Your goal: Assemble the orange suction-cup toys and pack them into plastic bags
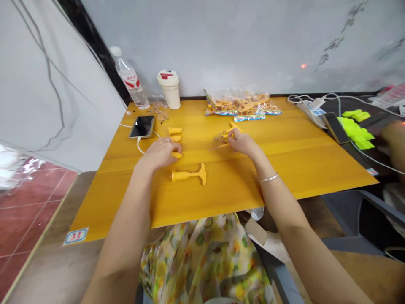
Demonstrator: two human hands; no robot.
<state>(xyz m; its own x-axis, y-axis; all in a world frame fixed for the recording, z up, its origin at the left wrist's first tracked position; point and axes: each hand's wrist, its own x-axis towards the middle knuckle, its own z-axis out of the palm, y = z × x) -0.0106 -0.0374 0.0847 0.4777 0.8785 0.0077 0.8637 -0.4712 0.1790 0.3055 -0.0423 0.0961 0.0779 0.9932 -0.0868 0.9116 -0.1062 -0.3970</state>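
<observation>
My left hand (160, 153) rests on the yellow wooden table (294, 169), its fingertips over a short yellow plastic cap (176, 155). Two similar caps (175, 131) lie just beyond it, one behind the other. My right hand (242, 141) grips a yellow T-handled tool (233, 126) with metal corkscrew spirals (220, 136) pointing left; my fingers partly hide it. A second spiral (217, 147) lies close by, and I cannot tell whether it belongs to the same piece. Between my hands and nearer me lies an assembled yellow T-handled plastic piece (189, 175).
At the table's back stand a water bottle (130, 79), a white cup (168, 89) and a bag of yellow parts (242, 105). A phone (141, 126) lies on a cable. At right, beyond the table, are neon-green pieces (356, 131) and a co-worker's arm (394, 143).
</observation>
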